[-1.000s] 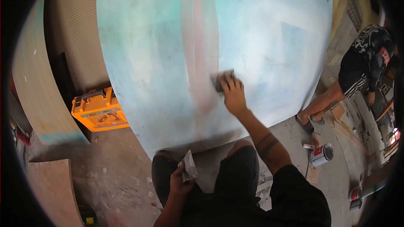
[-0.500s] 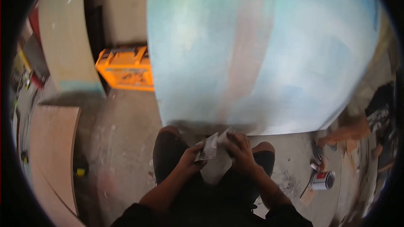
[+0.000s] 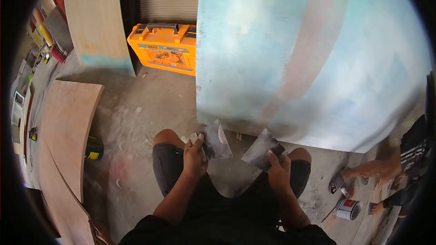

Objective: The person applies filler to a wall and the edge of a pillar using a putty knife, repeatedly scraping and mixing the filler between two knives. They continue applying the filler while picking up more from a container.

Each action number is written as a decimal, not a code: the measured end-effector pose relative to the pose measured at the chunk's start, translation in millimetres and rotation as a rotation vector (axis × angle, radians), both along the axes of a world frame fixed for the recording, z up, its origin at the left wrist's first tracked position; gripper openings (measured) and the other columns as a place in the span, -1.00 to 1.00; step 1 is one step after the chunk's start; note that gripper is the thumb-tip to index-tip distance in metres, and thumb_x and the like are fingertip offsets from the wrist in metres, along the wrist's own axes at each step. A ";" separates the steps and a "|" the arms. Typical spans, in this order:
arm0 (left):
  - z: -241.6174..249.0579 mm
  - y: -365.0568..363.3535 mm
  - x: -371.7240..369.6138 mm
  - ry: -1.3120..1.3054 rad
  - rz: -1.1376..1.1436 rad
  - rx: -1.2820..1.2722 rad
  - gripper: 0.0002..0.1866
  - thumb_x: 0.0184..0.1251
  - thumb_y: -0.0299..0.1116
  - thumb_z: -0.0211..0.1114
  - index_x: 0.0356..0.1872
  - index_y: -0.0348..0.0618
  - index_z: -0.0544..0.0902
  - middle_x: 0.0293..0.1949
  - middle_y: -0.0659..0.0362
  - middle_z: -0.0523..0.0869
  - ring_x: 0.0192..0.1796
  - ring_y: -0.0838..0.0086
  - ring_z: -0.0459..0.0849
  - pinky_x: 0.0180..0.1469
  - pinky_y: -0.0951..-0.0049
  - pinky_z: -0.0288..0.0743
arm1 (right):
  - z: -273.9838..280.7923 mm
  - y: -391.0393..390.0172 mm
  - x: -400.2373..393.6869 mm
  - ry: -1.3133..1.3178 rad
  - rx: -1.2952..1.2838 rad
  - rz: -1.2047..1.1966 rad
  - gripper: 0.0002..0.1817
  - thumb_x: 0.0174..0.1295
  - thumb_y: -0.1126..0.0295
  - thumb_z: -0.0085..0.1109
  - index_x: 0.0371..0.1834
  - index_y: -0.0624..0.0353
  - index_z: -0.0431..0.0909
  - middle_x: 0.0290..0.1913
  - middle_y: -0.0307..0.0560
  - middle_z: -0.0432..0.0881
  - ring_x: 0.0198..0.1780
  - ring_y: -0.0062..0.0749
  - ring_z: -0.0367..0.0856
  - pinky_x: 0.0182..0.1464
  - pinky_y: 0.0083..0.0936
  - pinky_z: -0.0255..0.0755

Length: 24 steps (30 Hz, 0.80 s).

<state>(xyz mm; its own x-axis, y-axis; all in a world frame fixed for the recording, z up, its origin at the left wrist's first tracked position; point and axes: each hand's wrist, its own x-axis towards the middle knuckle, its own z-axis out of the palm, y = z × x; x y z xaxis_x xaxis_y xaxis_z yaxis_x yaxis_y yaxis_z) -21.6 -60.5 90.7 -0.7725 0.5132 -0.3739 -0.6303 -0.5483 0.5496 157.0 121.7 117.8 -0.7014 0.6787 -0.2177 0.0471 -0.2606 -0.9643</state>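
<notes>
Both hands are at the lower centre of the frame, between the person's knees. The left hand (image 3: 193,161) pinches a thin grey plate (image 3: 219,141) between thumb and fingers; the right hand (image 3: 279,171) pinches a second grey plate (image 3: 259,149) with the thumb pressed on its dark strip. The two plates are apart, a narrow gap between them, each reaching inward and upward from its hand.

The pale blue panel (image 3: 250,59) lies beyond them, filling the upper centre and right of the frame. Its lower edge slopes down to the right, just above the hands, and the plates' top corners overlap it in view; whether either touches cannot be told. The reddish band (image 3: 305,59) on the panel has its long axis slanting from upper right to lower left, and its faint low end is above the right hand's plate, making the right hand the nearer one.
</notes>
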 end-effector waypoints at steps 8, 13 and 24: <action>6.9 -8.3 13.3 0.303 0.254 -0.171 -0.78 0.57 -0.38 0.16 0.10 -0.25 0.56 -0.09 0.24 0.67 -0.06 0.56 0.63 0.07 0.45 0.54 | 40.7 -26.1 -42.6 -0.134 0.320 0.317 -0.88 0.34 0.46 0.27 -0.24 0.32 0.66 -0.37 -0.35 0.63 -0.34 -0.71 0.51 -0.25 -0.63 0.44; 2.3 -17.7 52.9 0.414 0.119 -0.343 -0.74 0.58 -0.38 0.17 0.14 -0.28 0.54 -0.09 0.26 0.65 -0.07 0.64 0.56 0.05 0.55 0.47 | 37.8 -29.8 -68.5 -0.078 0.283 0.281 -0.84 0.33 0.44 0.28 -0.23 0.35 0.66 -0.39 -0.32 0.63 -0.35 -0.69 0.53 -0.26 -0.65 0.44; -20.2 -40.8 56.7 -0.326 0.264 -0.028 -0.76 0.54 -0.31 0.20 0.05 -0.24 0.58 -0.14 0.20 0.71 -0.10 0.48 0.71 -0.04 0.41 0.64 | 39.7 -6.1 -198.3 0.125 1.615 0.755 -0.44 0.22 0.59 0.13 0.33 0.01 0.51 0.23 0.01 0.50 0.22 -0.08 0.48 0.19 -0.24 0.45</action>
<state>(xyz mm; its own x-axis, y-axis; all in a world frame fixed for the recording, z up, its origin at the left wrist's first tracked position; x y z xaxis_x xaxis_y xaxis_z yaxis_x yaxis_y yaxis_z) 35.1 -101.3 70.4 -0.7152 0.2993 -0.6316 -0.6134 -0.7019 0.3620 -41.3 115.5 157.5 -0.8888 -0.3006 0.3460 -0.3890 0.8939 -0.2226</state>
